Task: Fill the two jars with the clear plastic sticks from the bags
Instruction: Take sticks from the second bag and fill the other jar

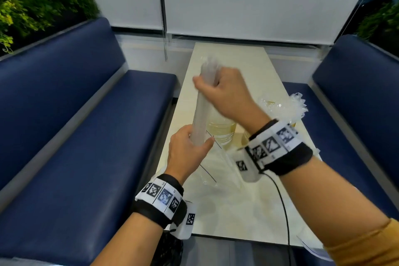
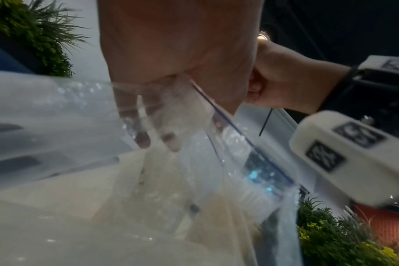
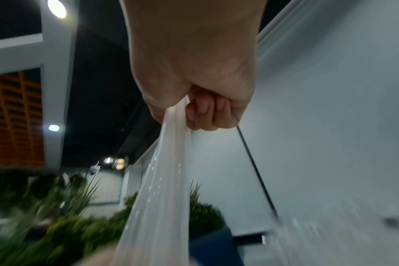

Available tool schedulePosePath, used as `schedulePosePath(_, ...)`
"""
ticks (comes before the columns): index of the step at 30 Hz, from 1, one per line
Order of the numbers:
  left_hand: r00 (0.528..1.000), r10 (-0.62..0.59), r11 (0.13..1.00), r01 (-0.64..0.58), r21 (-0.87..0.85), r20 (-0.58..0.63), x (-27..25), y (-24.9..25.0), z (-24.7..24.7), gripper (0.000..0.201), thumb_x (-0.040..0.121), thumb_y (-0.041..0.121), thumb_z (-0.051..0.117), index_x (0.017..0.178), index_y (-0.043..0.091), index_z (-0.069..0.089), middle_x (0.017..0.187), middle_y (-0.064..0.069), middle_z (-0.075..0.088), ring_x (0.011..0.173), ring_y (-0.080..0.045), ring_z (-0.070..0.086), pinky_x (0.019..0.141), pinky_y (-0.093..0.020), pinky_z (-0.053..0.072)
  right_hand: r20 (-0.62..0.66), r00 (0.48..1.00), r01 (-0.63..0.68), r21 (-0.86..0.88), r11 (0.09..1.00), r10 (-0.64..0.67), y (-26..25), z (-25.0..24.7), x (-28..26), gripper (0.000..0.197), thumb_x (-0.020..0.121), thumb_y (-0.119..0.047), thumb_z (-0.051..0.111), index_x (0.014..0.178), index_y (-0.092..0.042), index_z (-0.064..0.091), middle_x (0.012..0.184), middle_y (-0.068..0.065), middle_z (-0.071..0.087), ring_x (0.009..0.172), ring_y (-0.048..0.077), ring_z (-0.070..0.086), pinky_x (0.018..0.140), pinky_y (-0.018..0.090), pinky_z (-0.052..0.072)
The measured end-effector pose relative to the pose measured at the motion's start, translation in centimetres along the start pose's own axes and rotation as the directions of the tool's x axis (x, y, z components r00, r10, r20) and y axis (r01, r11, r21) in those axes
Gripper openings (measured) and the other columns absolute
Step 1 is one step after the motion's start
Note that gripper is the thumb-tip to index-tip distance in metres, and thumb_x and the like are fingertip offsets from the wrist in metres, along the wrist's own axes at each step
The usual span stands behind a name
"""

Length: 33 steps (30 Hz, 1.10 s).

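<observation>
From the head view, a long bundle of clear, milky plastic sticks (image 1: 201, 112) slants above the pale glossy worktop (image 1: 233, 207). The right hand (image 1: 226, 93) grips its upper part, the left hand (image 1: 187, 149) its lower end, where a limp transparent bag (image 1: 216, 168) hangs. A glass jar (image 1: 222, 134) stands half hidden behind them.

At the left wrist, fingers (image 2: 143, 136) show blurred through film.

At the right wrist, curled fingers (image 3: 205, 111) clamp the smooth sticks.
</observation>
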<state>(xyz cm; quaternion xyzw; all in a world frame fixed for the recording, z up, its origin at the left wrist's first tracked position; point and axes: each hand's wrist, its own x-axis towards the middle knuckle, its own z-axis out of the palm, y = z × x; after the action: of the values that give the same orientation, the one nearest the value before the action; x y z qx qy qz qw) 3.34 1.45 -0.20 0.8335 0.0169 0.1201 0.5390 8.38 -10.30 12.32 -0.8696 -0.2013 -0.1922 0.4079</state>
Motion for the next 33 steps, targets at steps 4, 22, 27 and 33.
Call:
schedulePosePath(4,0.999,-0.028,0.999,0.029,-0.031,0.042,0.3,-0.2,-0.3,0.033,0.077,0.035,0.085,0.101,0.022,0.066,0.101,0.010,0.068,0.086,-0.011,0.070,0.080,-0.037,0.061,-0.225,0.973,0.062,0.028,0.998,-0.054,-1.0,-4.8,4.2,0.042,0.092,-0.038,0.061,0.058,-0.017,0.048,0.047,-0.010,0.035,0.043,0.012,0.033,0.042,0.023,0.027)
schedulePosePath(22,0.998,0.017,0.998,-0.013,-0.065,0.061,0.8,-0.8,-1.9,0.029,0.085,0.010,0.074,0.111,0.019,0.069,0.113,0.007,0.067,0.090,-0.008,0.069,0.071,-0.008,0.052,-0.094,0.950,-0.305,-0.466,0.831,0.297,11.3,2.4,4.5,0.041,0.090,-0.047,0.058,0.080,-0.008,0.060,0.079,0.011,0.064,0.077,0.034,0.063,0.062,0.032,0.044)
schedulePosePath(27,0.998,0.025,0.997,-0.021,-0.069,0.056,0.8,-0.8,-2.0,0.027,0.086,0.009,0.073,0.110,0.019,0.070,0.112,0.008,0.067,0.094,-0.009,0.069,0.074,-0.007,0.051,-0.104,0.928,-0.366,-0.427,0.827,0.357,12.3,3.0,3.9,0.055,0.077,-0.052,0.076,0.113,-0.011,0.067,0.111,0.008,0.065,0.103,0.028,0.063,0.076,0.032,0.045)
schedulePosePath(33,0.996,0.013,0.997,-0.006,-0.082,0.083,1.0,-0.5,-2.1,0.026,0.087,0.011,0.071,0.111,0.022,0.068,0.116,0.009,0.067,0.091,-0.004,0.069,0.074,-0.009,0.053,-0.113,0.986,0.059,-0.434,0.899,-0.120,11.3,2.4,5.6,0.050,0.087,-0.028,0.072,0.134,-0.027,0.058,0.125,-0.002,0.060,0.119,0.019,0.050,0.088,0.034,0.049)
